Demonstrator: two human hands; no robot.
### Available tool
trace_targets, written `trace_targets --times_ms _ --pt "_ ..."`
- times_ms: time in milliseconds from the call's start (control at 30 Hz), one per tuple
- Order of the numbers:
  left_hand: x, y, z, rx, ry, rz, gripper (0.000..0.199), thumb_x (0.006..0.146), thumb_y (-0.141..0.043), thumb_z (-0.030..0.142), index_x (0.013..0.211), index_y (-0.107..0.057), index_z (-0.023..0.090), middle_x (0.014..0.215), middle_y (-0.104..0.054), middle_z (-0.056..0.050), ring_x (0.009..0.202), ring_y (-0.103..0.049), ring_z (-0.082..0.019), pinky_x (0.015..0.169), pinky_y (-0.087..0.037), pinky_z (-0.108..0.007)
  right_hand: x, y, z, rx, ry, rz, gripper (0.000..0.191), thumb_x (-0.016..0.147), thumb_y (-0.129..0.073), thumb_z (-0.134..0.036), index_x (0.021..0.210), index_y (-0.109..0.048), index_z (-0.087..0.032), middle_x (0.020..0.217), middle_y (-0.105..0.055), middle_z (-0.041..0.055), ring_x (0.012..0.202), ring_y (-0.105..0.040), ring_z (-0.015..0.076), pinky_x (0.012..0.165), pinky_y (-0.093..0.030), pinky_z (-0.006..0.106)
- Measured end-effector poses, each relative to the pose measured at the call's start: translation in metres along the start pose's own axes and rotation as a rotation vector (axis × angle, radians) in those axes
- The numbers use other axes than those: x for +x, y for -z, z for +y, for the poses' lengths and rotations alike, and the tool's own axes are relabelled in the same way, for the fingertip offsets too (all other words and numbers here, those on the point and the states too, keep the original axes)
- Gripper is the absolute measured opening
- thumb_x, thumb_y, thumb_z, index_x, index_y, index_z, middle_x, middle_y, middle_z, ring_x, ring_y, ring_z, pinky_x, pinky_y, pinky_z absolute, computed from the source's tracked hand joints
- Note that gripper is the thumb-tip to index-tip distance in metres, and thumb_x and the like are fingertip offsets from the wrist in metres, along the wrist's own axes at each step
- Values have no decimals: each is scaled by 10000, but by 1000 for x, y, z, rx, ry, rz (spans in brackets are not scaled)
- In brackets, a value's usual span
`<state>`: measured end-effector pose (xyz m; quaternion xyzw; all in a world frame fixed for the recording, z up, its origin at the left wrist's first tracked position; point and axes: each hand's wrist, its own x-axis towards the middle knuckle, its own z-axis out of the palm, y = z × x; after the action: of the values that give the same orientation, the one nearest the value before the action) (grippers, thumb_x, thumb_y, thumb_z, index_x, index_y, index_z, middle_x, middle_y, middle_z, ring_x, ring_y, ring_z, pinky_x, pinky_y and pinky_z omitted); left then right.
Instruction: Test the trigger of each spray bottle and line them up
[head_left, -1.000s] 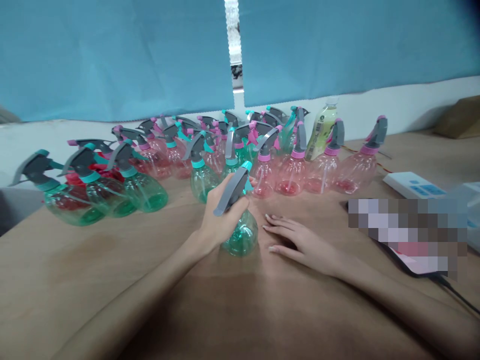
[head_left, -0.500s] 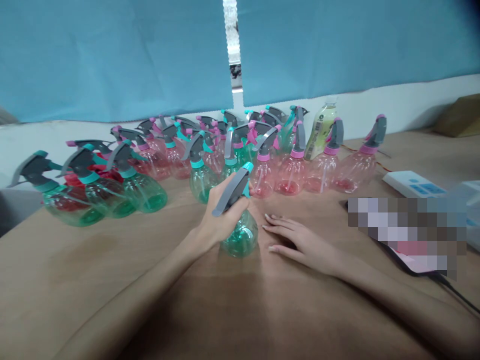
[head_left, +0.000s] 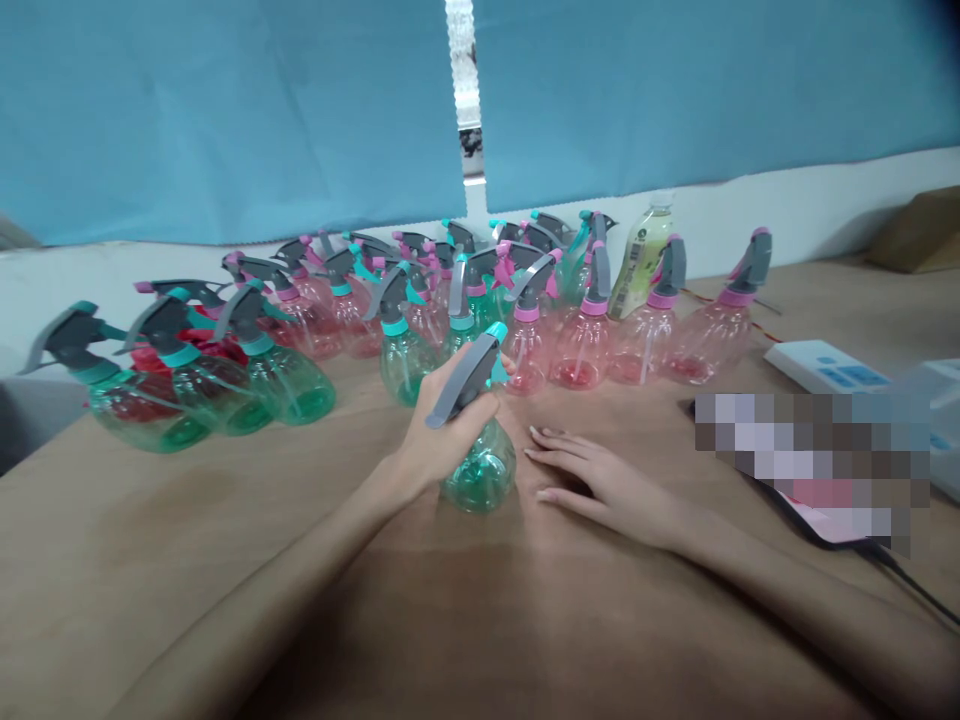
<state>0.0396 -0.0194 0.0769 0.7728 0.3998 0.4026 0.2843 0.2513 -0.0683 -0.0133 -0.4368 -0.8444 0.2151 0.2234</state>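
Note:
My left hand (head_left: 442,425) is wrapped round the neck of a green spray bottle (head_left: 481,475) with a grey and teal head, upright on the table. To its right, my right hand (head_left: 600,487) rests on the wood with its fingers apart, holding nothing. Just behind stand a clear green bottle (head_left: 405,360) and a row of pink ones, the nearest a pink spray bottle (head_left: 526,355). Three green bottles, one of them a green bottle (head_left: 289,385), are grouped at the left.
More spray bottles crowd the back of the wooden table (head_left: 300,620), beside a labelled drink bottle (head_left: 643,255). On the right are a white power strip (head_left: 825,367), a partly blurred device (head_left: 832,520) with a black cable, and a brown box (head_left: 919,232).

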Motion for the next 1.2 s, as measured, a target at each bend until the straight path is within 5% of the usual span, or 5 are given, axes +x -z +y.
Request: trace_targets --times_ms 300,833,1200 --pt "-5 -6 -1 -19 23 147 142 769 -526 150 875 -578 229 786 -596 3 747 -558 -176 731 -477 -323 0 0 0 7 20 15 547 902 -491 -529 1368 -498 -242 1456 -452 83 1371 -367 275 1114 -326 509" --pt "-6 -11 -2 -103 -50 170 261 774 -516 156 1024 -578 195 1032 -613 -72 934 -613 -205 759 -523 -334 2 -1 2 -57 44 6 537 914 -465 -528 1354 -509 -224 1444 -468 104 1360 -385 282 1106 -328 513" --pt "-7 6 -3 36 -70 247 121 747 -536 152 861 -559 186 809 -594 -19 759 -559 -169 713 -454 -321 30 10 -45 -138 60 10 500 877 -519 -542 1255 -521 -216 1191 -648 114 1068 -621 307 846 -519 462"
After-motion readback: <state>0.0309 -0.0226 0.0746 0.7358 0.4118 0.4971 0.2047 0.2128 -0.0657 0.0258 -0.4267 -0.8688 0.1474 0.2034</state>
